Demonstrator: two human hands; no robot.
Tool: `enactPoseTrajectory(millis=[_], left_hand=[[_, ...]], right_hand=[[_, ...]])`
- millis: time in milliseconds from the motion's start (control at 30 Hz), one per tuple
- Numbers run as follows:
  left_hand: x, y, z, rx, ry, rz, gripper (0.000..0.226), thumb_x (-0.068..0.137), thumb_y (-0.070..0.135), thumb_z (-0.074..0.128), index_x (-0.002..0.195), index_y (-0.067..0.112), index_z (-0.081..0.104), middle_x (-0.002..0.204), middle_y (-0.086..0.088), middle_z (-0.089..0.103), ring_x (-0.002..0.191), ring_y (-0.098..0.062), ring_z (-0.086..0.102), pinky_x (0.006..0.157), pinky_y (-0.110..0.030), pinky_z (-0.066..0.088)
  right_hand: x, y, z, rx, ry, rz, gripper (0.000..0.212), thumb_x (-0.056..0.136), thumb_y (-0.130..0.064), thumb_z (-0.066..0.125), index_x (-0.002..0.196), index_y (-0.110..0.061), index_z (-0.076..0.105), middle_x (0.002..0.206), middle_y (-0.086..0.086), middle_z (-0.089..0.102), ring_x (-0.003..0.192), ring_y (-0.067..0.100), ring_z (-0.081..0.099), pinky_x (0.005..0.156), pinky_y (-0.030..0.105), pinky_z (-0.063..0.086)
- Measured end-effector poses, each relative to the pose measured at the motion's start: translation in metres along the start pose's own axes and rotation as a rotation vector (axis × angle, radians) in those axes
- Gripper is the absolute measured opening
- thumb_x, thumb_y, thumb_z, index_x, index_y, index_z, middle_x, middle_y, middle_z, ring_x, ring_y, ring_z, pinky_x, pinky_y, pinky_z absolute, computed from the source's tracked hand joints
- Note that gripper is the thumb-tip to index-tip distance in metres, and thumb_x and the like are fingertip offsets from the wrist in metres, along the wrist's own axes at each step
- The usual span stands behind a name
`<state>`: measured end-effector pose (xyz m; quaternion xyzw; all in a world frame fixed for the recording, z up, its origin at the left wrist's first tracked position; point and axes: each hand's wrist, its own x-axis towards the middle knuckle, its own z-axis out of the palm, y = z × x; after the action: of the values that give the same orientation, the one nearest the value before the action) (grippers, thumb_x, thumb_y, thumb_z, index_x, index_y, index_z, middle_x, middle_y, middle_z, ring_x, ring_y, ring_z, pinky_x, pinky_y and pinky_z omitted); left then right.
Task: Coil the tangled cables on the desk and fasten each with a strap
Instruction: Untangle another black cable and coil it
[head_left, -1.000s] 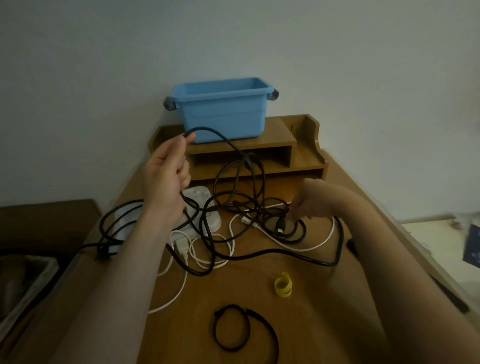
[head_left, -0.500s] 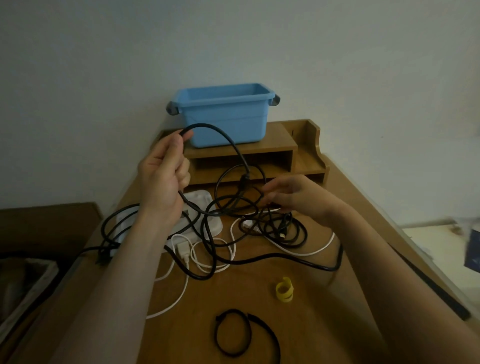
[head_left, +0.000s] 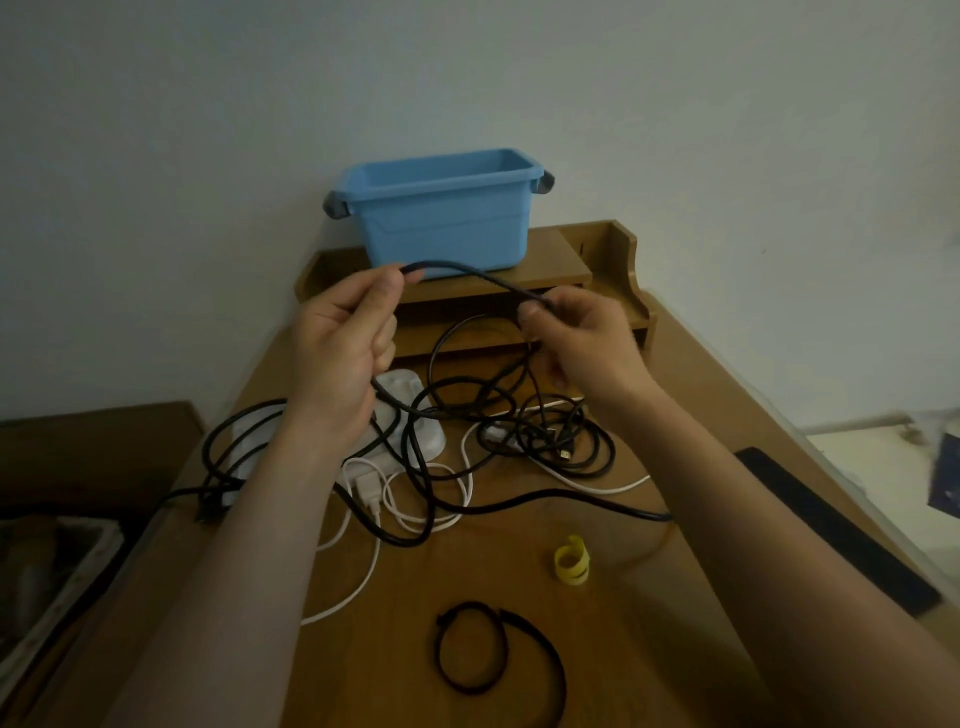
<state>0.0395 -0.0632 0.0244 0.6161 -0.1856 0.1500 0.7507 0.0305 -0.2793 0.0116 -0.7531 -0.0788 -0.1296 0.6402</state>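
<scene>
Black cable (head_left: 467, 271) pinched at frame ctr by L hand (head_left: 337, 353) & R hand (head_left: 587, 348), fingers curled; best draw slack slowly w/o tightening tangle (head_left: 498, 415).

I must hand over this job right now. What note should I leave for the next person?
Left hand grips the black cable; right hand pinches the same cable, a short span raised between them.
The rest lies tangled with the white cable on the desk.
Yellow strap and black strap lie unused at the near edge.
Done: nothing coiled or strapped.
Left: untangle, coil each cable, fasten with a strap.
</scene>
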Motion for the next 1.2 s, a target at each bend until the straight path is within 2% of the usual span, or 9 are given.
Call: enactPoseTrajectory(millis=[67,133,200,367,534,701,868,1101,1201], left_hand=[[0.000,0.002,0.000,0.188,-0.017,0.047,0.015,0.099,0.016,0.062,0.101,0.020,0.077,0.057,0.012,0.055,0.050,-0.003,0.044,0.048,-0.013,0.035],[0.000,0.003,0.002,0.392,-0.043,0.133,0.015,0.095,0.014,0.068,0.098,0.026,0.075,0.075,0.018,0.073,0.075,0.000,0.068,0.068,-0.013,0.051],[0.001,0.004,0.001,0.499,-0.044,0.182,0.017,0.092,0.015,0.072,0.096,0.032,0.074,0.087,0.024,0.075,0.093,0.001,0.071,0.080,-0.014,0.053],[0.002,-0.002,-0.006,0.618,-0.007,0.194,0.016,0.089,0.018,0.077,0.097,0.031,0.074,0.087,0.023,0.072,0.089,0.004,0.070,0.079,-0.012,0.054],[0.001,0.000,-0.004,0.682,0.136,0.314,0.016,0.092,0.022,0.074,0.107,0.026,0.072,0.092,0.021,0.069,0.089,0.009,0.068,0.077,-0.009,0.052],[0.010,0.008,-0.029,0.639,0.331,0.285,0.018,0.093,0.027,0.073,0.110,0.028,0.072,0.094,0.021,0.070,0.090,0.002,0.070,0.081,-0.018,0.056],[0.017,-0.008,-0.041,0.597,0.424,0.169,0.017,0.091,0.029,0.074,0.108,0.030,0.073,0.092,0.017,0.072,0.091,-0.003,0.072,0.085,-0.025,0.058],[0.009,-0.032,-0.041,0.807,0.332,-0.092,0.016,0.096,0.030,0.068,0.107,0.022,0.075,0.093,0.010,0.068,0.097,-0.013,0.065,0.080,-0.026,0.047],[0.008,-0.030,-0.031,0.908,0.197,-0.122,0.012,0.097,0.031,0.067,0.102,0.023,0.075,0.084,0.019,0.061,0.080,0.002,0.056,0.066,-0.017,0.038]], right_hand=[[0.005,0.001,-0.010,-0.078,0.229,-0.080,0.007,0.101,-0.017,0.060,0.101,-0.016,0.066,0.087,-0.001,0.069,0.056,0.010,0.062,0.051,0.023,0.049],[0.009,0.004,-0.020,-0.363,0.431,-0.263,0.008,0.099,-0.012,0.060,0.104,-0.015,0.066,0.094,-0.006,0.068,0.071,0.012,0.065,0.063,0.023,0.051],[0.012,0.008,-0.030,-0.598,0.559,-0.376,0.015,0.094,-0.005,0.062,0.107,-0.011,0.067,0.097,-0.008,0.064,0.084,0.011,0.061,0.071,0.014,0.043],[0.023,0.023,-0.051,-0.638,0.417,-0.185,0.010,0.093,-0.013,0.068,0.102,-0.018,0.072,0.095,-0.003,0.067,0.088,0.014,0.061,0.065,0.012,0.039],[0.018,0.030,-0.044,-0.804,0.529,-0.304,0.012,0.095,-0.007,0.058,0.104,-0.011,0.065,0.092,0.004,0.069,0.079,0.021,0.059,0.067,0.033,0.048],[0.026,0.040,-0.076,-0.635,0.517,-0.030,0.010,0.096,-0.009,0.065,0.104,-0.011,0.070,0.105,0.007,0.071,0.095,0.022,0.064,0.078,0.031,0.046],[0.026,0.042,-0.095,-0.755,0.334,0.066,0.023,0.099,-0.032,0.064,0.094,-0.012,0.075,0.089,0.004,0.072,0.071,0.016,0.059,0.063,0.029,0.045],[0.014,0.025,-0.084,0.150,0.027,0.182,0.028,0.108,-0.034,0.047,0.098,-0.012,0.062,0.060,-0.004,0.047,0.052,0.011,0.044,0.050,0.021,0.041],[0.020,0.016,-0.072,0.498,0.006,0.234,0.030,0.110,-0.032,0.038,0.098,-0.013,0.059,0.061,-0.005,0.033,0.049,0.010,0.030,0.043,0.022,0.032]])
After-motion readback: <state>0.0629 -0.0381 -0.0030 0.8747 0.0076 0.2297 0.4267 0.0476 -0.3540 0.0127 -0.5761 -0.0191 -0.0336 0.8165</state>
